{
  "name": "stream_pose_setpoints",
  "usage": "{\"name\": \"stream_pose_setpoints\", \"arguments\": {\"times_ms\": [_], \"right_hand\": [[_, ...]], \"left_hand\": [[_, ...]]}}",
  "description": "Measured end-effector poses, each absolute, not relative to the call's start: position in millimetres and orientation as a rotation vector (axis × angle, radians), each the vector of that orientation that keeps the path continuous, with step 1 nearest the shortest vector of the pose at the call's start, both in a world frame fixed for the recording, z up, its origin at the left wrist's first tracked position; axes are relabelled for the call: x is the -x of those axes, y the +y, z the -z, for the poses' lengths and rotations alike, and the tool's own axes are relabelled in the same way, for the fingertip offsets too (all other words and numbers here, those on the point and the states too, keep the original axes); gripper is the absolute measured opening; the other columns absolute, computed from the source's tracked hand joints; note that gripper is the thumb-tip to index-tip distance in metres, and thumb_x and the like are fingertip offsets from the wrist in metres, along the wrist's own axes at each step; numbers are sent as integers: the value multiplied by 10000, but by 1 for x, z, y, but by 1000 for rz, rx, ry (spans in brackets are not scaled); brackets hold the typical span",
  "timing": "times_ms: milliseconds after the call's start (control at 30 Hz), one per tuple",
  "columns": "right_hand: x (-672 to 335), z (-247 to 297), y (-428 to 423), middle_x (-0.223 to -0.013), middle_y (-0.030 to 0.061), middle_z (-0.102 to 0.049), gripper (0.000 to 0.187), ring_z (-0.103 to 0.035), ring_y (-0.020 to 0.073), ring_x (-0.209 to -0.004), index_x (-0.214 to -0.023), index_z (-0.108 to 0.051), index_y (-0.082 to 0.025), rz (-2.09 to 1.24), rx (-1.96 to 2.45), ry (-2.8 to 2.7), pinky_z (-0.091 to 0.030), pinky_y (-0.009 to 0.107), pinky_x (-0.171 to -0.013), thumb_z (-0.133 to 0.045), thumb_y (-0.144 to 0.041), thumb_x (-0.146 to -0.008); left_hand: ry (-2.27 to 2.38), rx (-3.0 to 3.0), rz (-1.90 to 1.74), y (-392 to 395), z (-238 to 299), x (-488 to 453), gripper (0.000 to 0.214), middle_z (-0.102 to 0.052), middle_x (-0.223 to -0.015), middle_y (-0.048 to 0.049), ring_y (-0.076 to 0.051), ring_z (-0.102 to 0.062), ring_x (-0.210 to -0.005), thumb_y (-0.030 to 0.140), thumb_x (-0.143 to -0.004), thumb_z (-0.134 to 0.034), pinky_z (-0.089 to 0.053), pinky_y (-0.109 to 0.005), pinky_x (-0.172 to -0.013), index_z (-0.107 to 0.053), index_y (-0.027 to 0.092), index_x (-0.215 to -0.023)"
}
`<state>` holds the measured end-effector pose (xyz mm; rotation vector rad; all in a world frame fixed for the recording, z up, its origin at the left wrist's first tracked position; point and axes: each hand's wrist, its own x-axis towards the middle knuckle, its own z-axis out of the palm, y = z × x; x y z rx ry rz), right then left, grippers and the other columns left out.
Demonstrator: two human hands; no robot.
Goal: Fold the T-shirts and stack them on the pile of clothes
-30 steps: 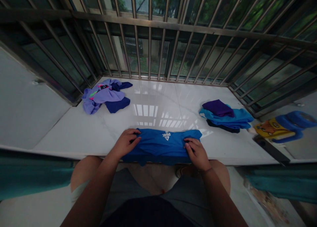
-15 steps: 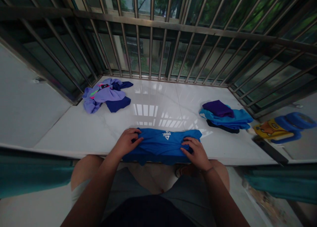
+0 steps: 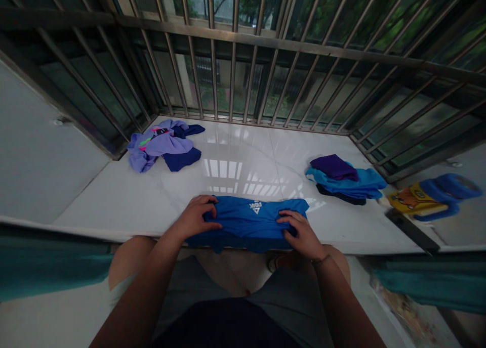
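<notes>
Two bare hands on one blue garment, and that's where the action is! The blue garment (image 3: 243, 221) lies flattened in a wide strip along the near edge of the white window ledge (image 3: 243, 181), its lower part reaching that edge, white "PEAK" lettering (image 3: 255, 207) facing up near the top.

Over on the left end, the left hand (image 3: 198, 216) rests on the cloth, fingers bent, thumb standing well apart from them: an open hand, no pinch to be seen. Across to the right end, and the right hand (image 3: 301, 231) matches it, fingers curved over the fabric, thumb apart, open as well; a thin band (image 3: 321, 260) circles that wrist.

Out to the far left corner: a lavender garment (image 3: 170, 145) in a loose heap, bright print showing, navy cloth (image 3: 183, 160) poking out beside and beneath it. Swing right, and it's a tidier picture: purple cloth (image 3: 333, 167) folded on top, bright blue cloth (image 3: 366, 181) under it, dark cloth (image 3: 341, 194) at the bottom. Just beside that stack stands a yellow-and-blue container (image 3: 433, 196) with a dark, flat object (image 3: 413, 230) in front, too dim to identify. Metal bars (image 3: 266, 42) line the window behind it all!
</notes>
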<state>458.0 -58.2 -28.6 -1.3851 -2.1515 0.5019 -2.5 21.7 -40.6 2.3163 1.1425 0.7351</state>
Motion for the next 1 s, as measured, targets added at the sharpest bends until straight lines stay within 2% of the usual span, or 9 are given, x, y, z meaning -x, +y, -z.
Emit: {"name": "stream_pose_setpoints", "arguments": {"times_ms": [67,133,300,433,767,1000], "right_hand": [[-455,31,-59,-1422,93,-776,284,-726,327,-1320,-1198,-822,-302,-472,1409,-2125,-563,585,-1154,-667,-224,-973],[-452,32,-59,-1395,89,-790,233,-735,323,-1301,-1178,-825,-306,-451,1433,-2094,-572,581,-1141,-656,-264,-1022],[-449,33,-59,-1339,94,-818,218,-757,319,-1264,-1175,-816,-303,-432,1461,-2041,-593,573,-1118,-626,-389,-1111],[-448,30,-59,-1318,99,-829,208,-769,322,-1248,-1139,-795,-292,-414,1466,-2033,-601,569,-1108,-615,-393,-1118],[-444,29,-59,-1308,92,-828,222,-765,320,-1231,-1057,-788,-293,-413,1507,-2023,-596,562,-1095,-622,-428,-1118],[-439,38,-60,-1280,96,-828,221,-760,332,-1199,-1066,-791,-283,-272,1550,-2031,-585,572,-1094,-629,-428,-1108]], "left_hand": [[1124,-2315,-709,23,41,4,390,-749,-1422,-93,-359,-687,-1336,522,-737,-1050,-532,-573,-1166,-800,280,-912],[1109,-2309,-701,23,41,5,386,-745,-1435,-89,-363,-677,-1355,514,-731,-1054,-528,-580,-1175,-801,286,-914],[1127,-2308,-773,21,40,2,182,-780,-1371,-81,-323,-718,-1275,430,-977,-850,-550,-568,-1132,-793,278,-896],[1127,-2317,-810,20,39,-1,223,-801,-1333,-70,-307,-736,-1236,389,-1056,-727,-568,-564,-1104,-796,279,-875],[1152,-2285,-860,20,39,-2,298,-832,-1273,-66,-286,-762,-1180,371,-1072,-696,-588,-537,-1086,-729,255,-800],[1166,-2282,-879,19,37,-5,306,-840,-1247,-73,-282,-773,-1135,361,-1081,-682,-613,-530,-1044,-732,253,-798]]}}
